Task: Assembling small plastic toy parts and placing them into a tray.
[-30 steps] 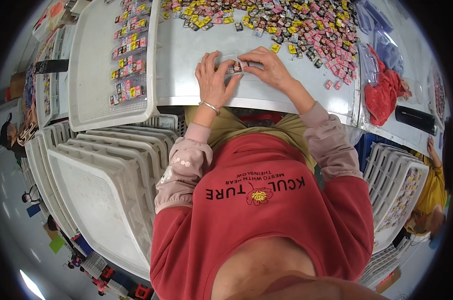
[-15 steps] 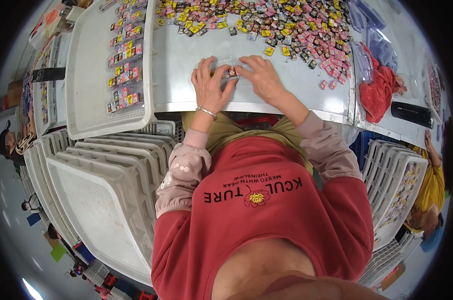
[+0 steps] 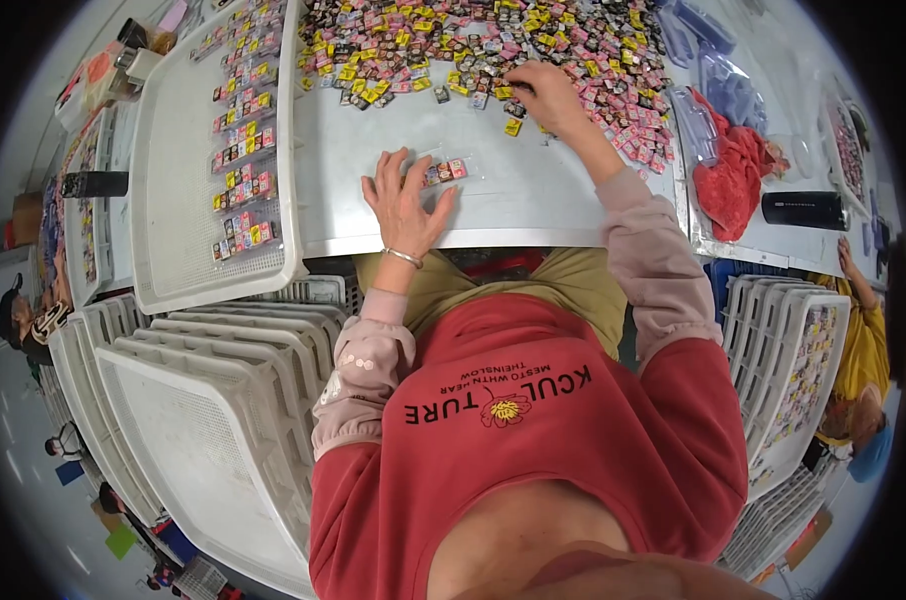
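Observation:
On the grey table [image 3: 353,215] in front of me lies a clear plastic blister tray [image 3: 476,168], with a short row of small pink, dark and white printed pieces [image 3: 446,171] in it. My left hand [image 3: 405,205] rests at the tray's left end, its fingers spread and the fingertips beside or on the plastic. Farther off to the right, my right hand [image 3: 553,98] reaches into the near edge of a large heap of small pink, yellow and black pieces [image 3: 613,90]. Its thumb and forefinger are pinched together; anything between them is hidden.
At left stands a white mesh crate [image 3: 178,270] with filled clear trays [image 3: 245,187] in a column. Stacked white crates [image 3: 188,400] lie below it. At right are a red cloth [image 3: 730,180], a black cylinder [image 3: 805,209], and bluish clear plastic trays [image 3: 728,85]. A person in yellow [image 3: 861,340] is at far right.
My right hand has left the clear tray and moved away and rightward to the heap. My left hand stays by the tray, which now shows more fully.

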The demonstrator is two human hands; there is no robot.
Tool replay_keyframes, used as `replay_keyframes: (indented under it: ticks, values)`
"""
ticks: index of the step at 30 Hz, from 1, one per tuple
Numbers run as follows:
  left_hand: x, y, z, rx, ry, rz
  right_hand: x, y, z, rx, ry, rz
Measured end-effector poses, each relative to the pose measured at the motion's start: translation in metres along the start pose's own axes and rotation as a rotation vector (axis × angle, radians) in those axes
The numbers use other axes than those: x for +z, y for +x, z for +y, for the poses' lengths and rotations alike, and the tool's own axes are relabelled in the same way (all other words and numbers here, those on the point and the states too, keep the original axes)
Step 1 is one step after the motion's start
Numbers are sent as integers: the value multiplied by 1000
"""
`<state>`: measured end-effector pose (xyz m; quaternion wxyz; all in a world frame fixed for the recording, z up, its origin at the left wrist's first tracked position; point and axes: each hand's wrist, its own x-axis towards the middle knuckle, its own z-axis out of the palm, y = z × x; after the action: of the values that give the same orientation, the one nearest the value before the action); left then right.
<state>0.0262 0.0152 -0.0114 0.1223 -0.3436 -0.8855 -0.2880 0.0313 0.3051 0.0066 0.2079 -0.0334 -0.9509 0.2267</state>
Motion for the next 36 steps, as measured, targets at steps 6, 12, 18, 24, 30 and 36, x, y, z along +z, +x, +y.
replay_keyframes:
  ticks: [6, 12, 18, 24, 30, 36]
  values:
    - [0, -6, -3, -17, -75, 47, 11, -10, 3, 45, -195, 23]
    - [-3, 2, -4, -16, -150, 87, -5, 21, 22, 151, 177, 231]
    - [3, -2, -10, -66, -285, 193, 5, 54, 21, 96, 161, 164]
    - [1, -2, -9, -66, -286, 168, -7, 36, 17, 40, 88, -174]
    - [5, -3, -12, -88, -325, 186, -42, 18, 14, 108, 128, -31]
    - [3, -2, -9, -133, -356, 156, -50, -35, 14, 143, 44, -229]
